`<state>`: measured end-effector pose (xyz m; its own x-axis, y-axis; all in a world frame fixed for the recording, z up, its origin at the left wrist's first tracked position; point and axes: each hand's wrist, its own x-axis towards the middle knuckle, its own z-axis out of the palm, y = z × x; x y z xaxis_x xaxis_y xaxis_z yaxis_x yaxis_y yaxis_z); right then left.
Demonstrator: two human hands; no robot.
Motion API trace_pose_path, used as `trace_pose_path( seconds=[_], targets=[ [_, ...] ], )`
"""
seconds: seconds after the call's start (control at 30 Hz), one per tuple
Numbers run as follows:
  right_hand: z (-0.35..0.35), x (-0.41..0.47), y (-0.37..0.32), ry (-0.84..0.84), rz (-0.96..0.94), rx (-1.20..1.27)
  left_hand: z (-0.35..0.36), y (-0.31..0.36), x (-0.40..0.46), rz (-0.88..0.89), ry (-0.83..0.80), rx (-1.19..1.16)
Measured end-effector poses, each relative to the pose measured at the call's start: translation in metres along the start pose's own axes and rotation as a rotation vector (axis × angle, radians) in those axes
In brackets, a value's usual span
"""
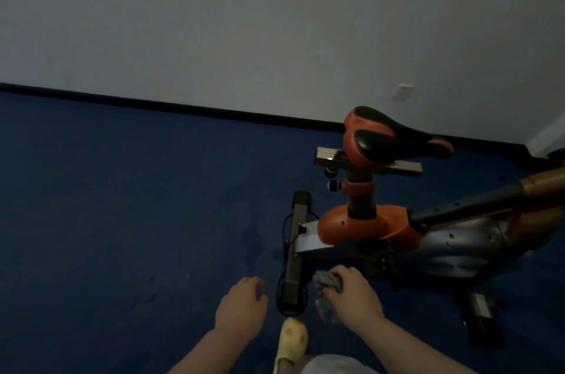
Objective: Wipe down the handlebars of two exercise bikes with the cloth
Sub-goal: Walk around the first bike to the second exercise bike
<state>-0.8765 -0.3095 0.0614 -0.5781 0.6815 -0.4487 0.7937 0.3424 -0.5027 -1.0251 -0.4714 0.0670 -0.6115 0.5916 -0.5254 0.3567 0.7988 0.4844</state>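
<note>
An orange and black exercise bike (pixel 367 226) stands on the right, seen from its rear end. Its black and orange saddle (pixel 394 138) sits on top, and its frame runs off the right edge. No handlebars are in view. My right hand (pixel 351 294) is low in the frame, shut on a crumpled grey cloth (pixel 327 282), just right of the bike's rear floor bar (pixel 295 251). My left hand (pixel 241 303) hangs beside it with its fingers curled in and nothing in it.
Dark blue carpet (pixel 122 220) stretches to the left, up to a black skirting board and a pale wall (pixel 244 21). A black cable loops around the rear floor bar. My foot in a yellow slipper (pixel 290 343) is at the bottom. Another floor bar (pixel 483 315) lies at the right.
</note>
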Motion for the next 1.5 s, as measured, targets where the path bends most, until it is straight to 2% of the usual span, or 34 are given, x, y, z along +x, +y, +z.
trace_pose_path(
  seconds=[0.23, 0.43, 0.6, 0.93, 1.1, 1.3, 1.5],
  targets=[
    [-0.013, 0.087, -0.065, -0.018, -0.154, 0.007, -0.062, -0.003, 0.084, -0.052, 0.136, -0.027],
    [-0.015, 0.137, -0.106, -0.075, -0.163, -0.062, -0.092, -0.007, 0.131, -0.115, 0.079, -0.120],
    [-0.006, 0.201, -0.159, -0.055, -0.111, -0.041, -0.133, -0.024, 0.198, -0.086, 0.016, -0.091],
    [0.003, 0.322, -0.280, 0.056, 0.045, 0.097, -0.288, -0.037, 0.358, 0.046, -0.045, 0.073],
    [-0.015, 0.359, -0.300, 0.143, 0.147, 0.166, -0.308, 0.008, 0.418, 0.144, -0.126, 0.121],
    [-0.063, 0.413, -0.277, 0.246, 0.314, 0.199, -0.291, 0.075, 0.474, 0.327, -0.343, 0.219],
    [-0.116, 0.487, -0.254, 0.276, 0.347, 0.227, -0.311, 0.150, 0.560, 0.359, -0.338, 0.317]
  ],
)
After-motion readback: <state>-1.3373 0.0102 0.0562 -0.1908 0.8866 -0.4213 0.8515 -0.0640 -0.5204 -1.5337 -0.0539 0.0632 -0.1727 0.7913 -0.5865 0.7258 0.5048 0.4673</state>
